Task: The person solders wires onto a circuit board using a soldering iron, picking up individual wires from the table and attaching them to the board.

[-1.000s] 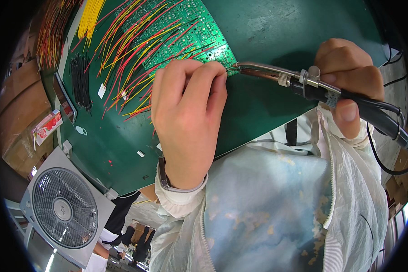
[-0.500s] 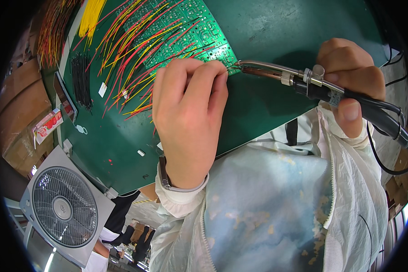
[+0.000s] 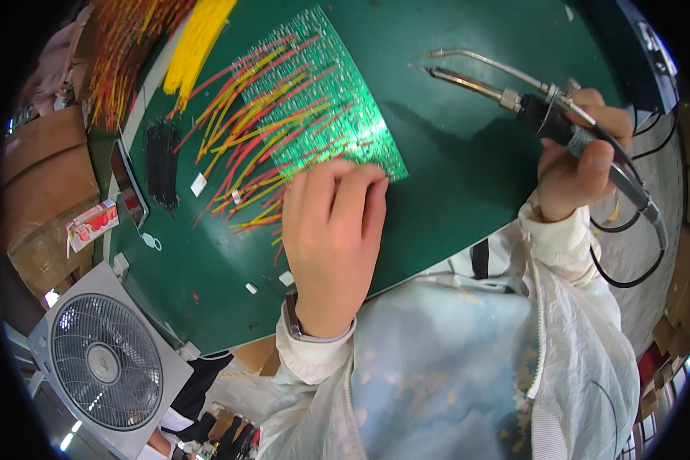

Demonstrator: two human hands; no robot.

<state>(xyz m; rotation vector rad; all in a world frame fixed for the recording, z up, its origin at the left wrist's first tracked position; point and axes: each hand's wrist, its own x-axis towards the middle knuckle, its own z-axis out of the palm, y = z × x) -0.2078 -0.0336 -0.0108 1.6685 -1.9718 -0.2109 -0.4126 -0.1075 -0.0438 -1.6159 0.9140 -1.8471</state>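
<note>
My right hand [image 3: 583,157] is closed round the black handle of a soldering iron [image 3: 540,111], which has a thin metal solder-feed tube running above its barrel. Its tip points left and is in the air, apart from the board. My left hand [image 3: 333,238] lies at the near edge of a green circuit board panel [image 3: 345,100], fingers bent and drawn together; what the fingertips hold, if anything, is hidden beneath them. Red and yellow wires [image 3: 245,138] fan out leftward from the board in several rows.
Black wires [image 3: 162,165] lie in a bundle left of the board, near a phone-like slab [image 3: 129,182]. Yellow wires [image 3: 195,54] and red-brown wires [image 3: 130,57] are heaped at the far left. A box fan [image 3: 107,364], a drink carton [image 3: 92,225] and cardboard boxes [image 3: 50,184] stand left of the table.
The soldering iron has moved off the board's near corner, up and away from my left hand. My view has shifted, so the board sits lower in the picture. My left hand stays at the board's edge.
</note>
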